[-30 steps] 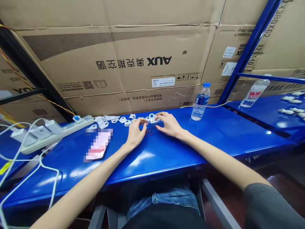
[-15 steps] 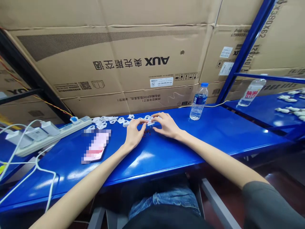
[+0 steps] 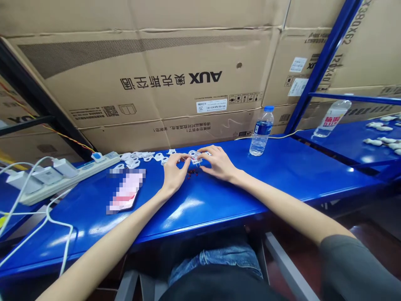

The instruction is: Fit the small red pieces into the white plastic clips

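A small white plastic part (image 3: 196,158) with thin metal pins stands out between my two hands over the blue table. My right hand (image 3: 217,163) holds it from the right, thumb and fingers curled about its edge. On the other side my left hand (image 3: 174,172) has thumb and forefinger pinched together, close by the part's left edge; whatever is in that pinch is too small to make out. Several tiny red and black pieces (image 3: 192,172) lie on the table just below the part. More white ring-shaped parts (image 3: 134,159) are scattered behind and left of my left hand.
A phone (image 3: 128,192), partly pixelated, lies left on the blue table (image 3: 219,205). Further left is a white power strip (image 3: 84,171) with chargers and trailing cables (image 3: 67,238). A water bottle (image 3: 261,131) stands back right. Large cardboard (image 3: 172,54) lines the back.
My left hand has drawn slightly left, away from the white part, and its thumb and forefinger have come closer together. More of the red and black pieces shows. My right hand stays at the part.
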Tool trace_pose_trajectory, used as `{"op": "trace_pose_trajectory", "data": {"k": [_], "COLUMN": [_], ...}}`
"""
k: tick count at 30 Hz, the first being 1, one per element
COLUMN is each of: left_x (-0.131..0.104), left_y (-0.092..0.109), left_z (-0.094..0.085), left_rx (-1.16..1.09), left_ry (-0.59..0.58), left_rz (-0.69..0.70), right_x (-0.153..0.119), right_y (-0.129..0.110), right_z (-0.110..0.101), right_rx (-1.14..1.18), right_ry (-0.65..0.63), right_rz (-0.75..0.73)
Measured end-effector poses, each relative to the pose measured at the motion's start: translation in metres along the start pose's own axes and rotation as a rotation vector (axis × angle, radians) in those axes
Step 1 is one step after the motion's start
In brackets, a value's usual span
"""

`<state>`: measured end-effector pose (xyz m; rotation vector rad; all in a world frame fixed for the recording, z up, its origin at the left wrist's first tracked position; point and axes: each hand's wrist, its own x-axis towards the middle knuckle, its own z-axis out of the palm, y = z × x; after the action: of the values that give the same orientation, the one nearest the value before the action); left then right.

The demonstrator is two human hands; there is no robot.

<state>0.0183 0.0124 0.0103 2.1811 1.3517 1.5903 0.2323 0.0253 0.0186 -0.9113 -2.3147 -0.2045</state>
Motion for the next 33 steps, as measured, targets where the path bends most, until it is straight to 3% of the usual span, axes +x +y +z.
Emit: {"op": "trace_pose_trajectory", "data": {"k": [20, 33], "left_x": [-0.0008, 0.0045], "left_y": [0.0036, -0.0018], "left_z": [-0.0004, -0.0034], "left_rx": [0.037, -0.118], "left_ry": [0.007, -0.064], "left_rz": [0.006, -0.14], "right_x": [0.0004, 0.0003], "right_y": [-0.0039, -0.0027], "right_z": [-0.0006, 0.0018], "right_rx": [0.005, 0.003], "right_ry": [0.008, -0.002], "right_rz": [-0.015, -0.015]}}
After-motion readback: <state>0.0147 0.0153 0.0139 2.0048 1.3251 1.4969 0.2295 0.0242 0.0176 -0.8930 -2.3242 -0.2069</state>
